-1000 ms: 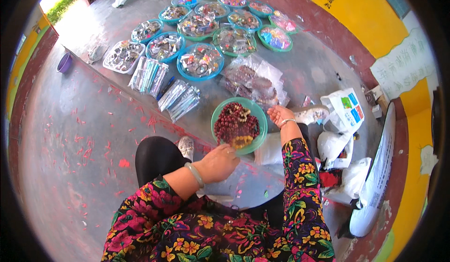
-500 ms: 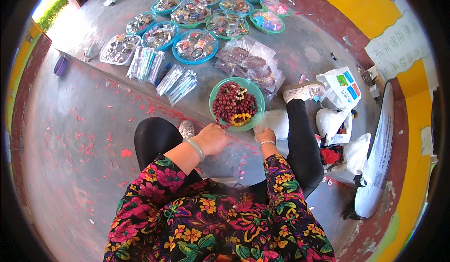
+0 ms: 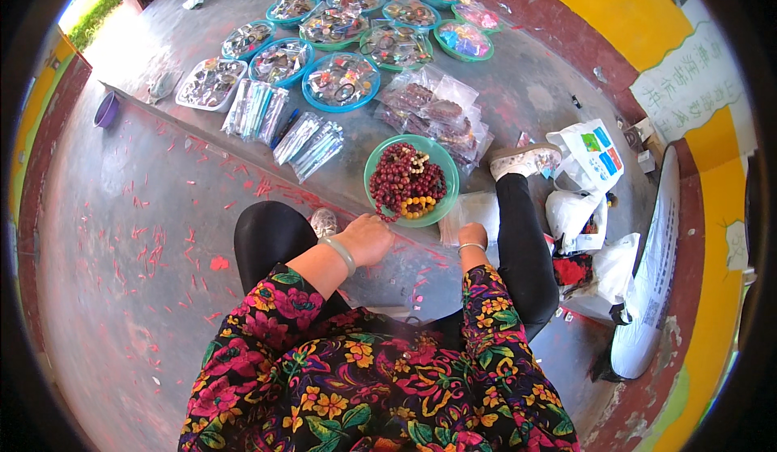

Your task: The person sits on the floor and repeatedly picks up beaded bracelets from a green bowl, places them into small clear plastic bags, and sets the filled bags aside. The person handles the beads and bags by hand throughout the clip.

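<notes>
A pale green bowl holds a heap of dark red bead strands, with some cream beads and a string of yellow beads. My left hand, wearing a pale bangle, is closed at the bowl's near left edge. A dark red strand comes over the rim to its fingertips and seems held there. Right of the bowl, my right hand is closed, its fingers mostly hidden. It is beside a stack of clear plastic bags; whether it grips one, I cannot tell.
Bagged beads lie beyond the bowl, with bundles of wrapped pens to their left. Several basins of small packaged goods stand farther back. White carrier bags are at right, and a purple tub at far left.
My right hand has moved slightly to the right, away from the bowl, and its wrist has turned. My left hand stays almost in the same place. The bowl looks unmoved.
</notes>
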Available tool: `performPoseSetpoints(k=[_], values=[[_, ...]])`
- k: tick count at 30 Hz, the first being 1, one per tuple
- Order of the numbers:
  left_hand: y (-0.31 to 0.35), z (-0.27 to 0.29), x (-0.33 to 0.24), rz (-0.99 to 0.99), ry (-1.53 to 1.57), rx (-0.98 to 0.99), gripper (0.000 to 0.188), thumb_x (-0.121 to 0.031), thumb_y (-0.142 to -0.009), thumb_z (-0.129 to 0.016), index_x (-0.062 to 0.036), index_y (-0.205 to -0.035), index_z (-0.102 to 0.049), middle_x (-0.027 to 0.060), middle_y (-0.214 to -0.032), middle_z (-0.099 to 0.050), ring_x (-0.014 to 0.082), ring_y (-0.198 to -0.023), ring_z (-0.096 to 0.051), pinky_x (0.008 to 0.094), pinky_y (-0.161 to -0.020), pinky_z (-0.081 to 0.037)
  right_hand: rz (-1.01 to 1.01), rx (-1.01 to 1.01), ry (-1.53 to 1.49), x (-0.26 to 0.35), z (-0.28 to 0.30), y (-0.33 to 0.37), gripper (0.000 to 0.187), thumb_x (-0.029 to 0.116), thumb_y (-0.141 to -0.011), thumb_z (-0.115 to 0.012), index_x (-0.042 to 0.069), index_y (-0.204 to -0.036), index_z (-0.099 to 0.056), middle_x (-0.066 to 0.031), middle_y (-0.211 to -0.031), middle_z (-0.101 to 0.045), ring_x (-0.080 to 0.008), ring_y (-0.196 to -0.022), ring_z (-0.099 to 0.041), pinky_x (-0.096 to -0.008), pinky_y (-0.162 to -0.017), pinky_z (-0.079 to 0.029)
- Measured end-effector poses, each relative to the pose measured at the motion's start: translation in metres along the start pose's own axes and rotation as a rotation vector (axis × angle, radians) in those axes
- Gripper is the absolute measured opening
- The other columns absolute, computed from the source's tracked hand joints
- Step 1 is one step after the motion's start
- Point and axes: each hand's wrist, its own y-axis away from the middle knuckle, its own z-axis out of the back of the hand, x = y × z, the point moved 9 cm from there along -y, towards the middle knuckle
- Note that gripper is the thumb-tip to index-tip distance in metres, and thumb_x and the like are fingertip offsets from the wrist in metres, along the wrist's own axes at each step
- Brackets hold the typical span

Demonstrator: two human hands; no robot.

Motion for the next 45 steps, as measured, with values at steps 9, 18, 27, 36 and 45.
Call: performPoseSetpoints(k=[9,18,27,36,45], values=[[-0.003,0.008,0.003,0.057,0.040,-0.034,0.023,-0.020,-0.083,-0.044,-0.0024,-0.081,-0.059,0.0124,-0.085,-0.061,0.0282,-0.085,-0.057,0.0381,-0.076,-0.044,0.051,-0.350,-0.367,0.001,0.072,0.008,0.020,0.018,-0.071,-0.051,0.004,-0.070,-0.065,-0.0115,-0.063,-0.063,-0.0225,-0.059,-0.062,-0.0305,-0.057,-0.049],[0.015,0.076,0.009,0.104,0.628,-0.707,0.057,-0.021,-0.072,-0.067,-0.0016,-0.119,-0.042,0.0205,-0.119,-0.042,0.0338,-0.106,-0.047,0.0364,-0.083,-0.044,0.443,-0.076,-0.765,0.107,0.114,0.140,0.014,0.015,-0.069,-0.062,0.001,-0.071,-0.058,-0.0104,-0.063,-0.059,-0.0197,-0.057,-0.058,-0.0308,-0.055,-0.045],[0.015,0.069,-0.009,-0.107,0.409,-0.551,0.038,-0.014,-0.063,-0.068,-0.0013,-0.096,-0.055,0.0175,-0.122,-0.043,0.0343,-0.121,-0.033,0.0394,-0.098,-0.032,1.016,-0.280,-0.211,0.156,0.137,0.203,0.015,0.015,-0.068,-0.062,0.006,-0.069,-0.049,-0.0099,-0.067,-0.051,-0.0297,-0.061,-0.054,-0.0399,-0.054,-0.043],[0.010,0.040,-0.010,-0.022,0.373,-0.388,0.024,-0.001,-0.062,-0.054,0.0004,-0.086,-0.055,0.0139,-0.090,-0.055,0.0310,-0.090,-0.052,0.0372,-0.081,-0.043,1.045,-0.247,-0.185,0.162,0.139,0.211,0.014,0.011,-0.068,-0.059,0.007,-0.072,-0.047,-0.0109,-0.068,-0.050,-0.0308,-0.064,-0.054,-0.0406,-0.057,-0.043],[0.011,0.019,-0.008,0.033,0.483,-0.293,0.020,-0.004,-0.069,-0.051,-0.0025,-0.088,-0.055,0.0155,-0.089,-0.056,0.0339,-0.086,-0.055,0.0412,-0.074,-0.045,0.713,-0.136,-0.125,0.133,0.114,0.171,0.014,0.007,-0.069,-0.053,0.008,-0.081,-0.047,-0.0129,-0.076,-0.055,-0.0326,-0.070,-0.057,-0.0430,-0.059,-0.045]])
